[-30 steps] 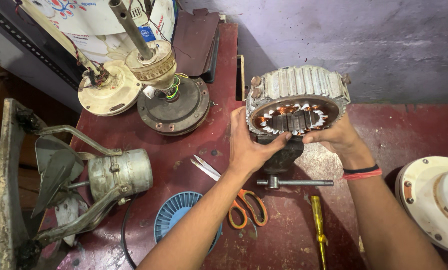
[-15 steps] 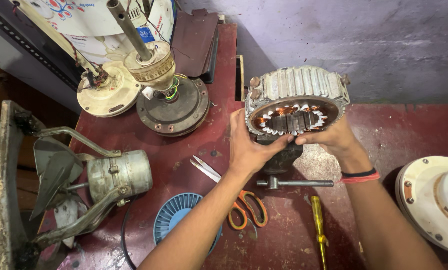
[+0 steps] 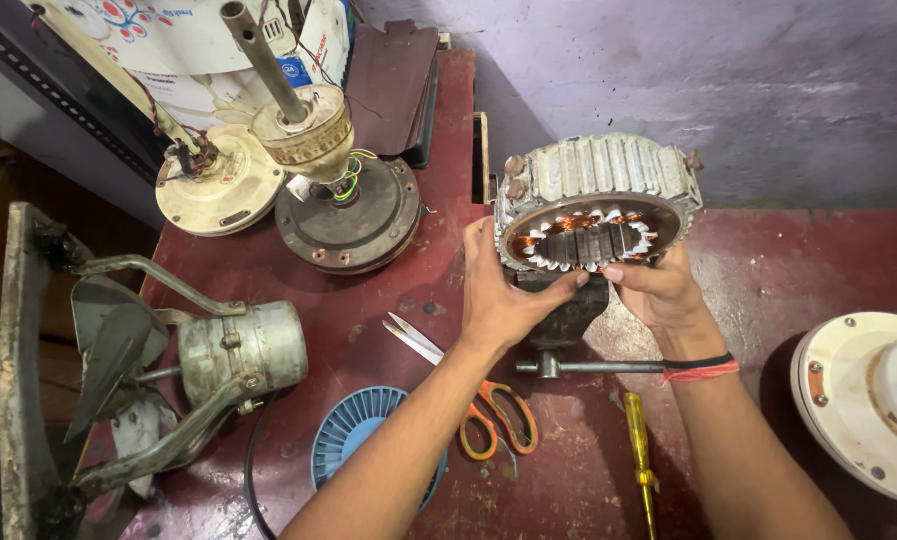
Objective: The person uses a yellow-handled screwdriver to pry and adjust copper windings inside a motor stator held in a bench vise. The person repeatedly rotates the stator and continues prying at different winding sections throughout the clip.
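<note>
While the motor (image 3: 236, 352) with its blade sits at left, a shafted rotor (image 3: 346, 212) and a cream cover (image 3: 218, 180) crowd the upper left. Scissors (image 3: 483, 400) lie at centre bottom. The left hand (image 3: 503, 290) and right hand (image 3: 658, 290) both grip the stator (image 3: 596, 205), held on a vise (image 3: 566, 310) right of centre, just beside the wall. Copper windings show in the slots; judged mid-job, the stator stripped of its covers. Open bench lies right of the screwdriver (image 3: 638, 455); a cream housing (image 3: 858, 400) blocks the right edge.

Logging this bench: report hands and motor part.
Left hand and right hand grip the ribbed stator ring. Held over the vise. Scissors beside it.
</note>
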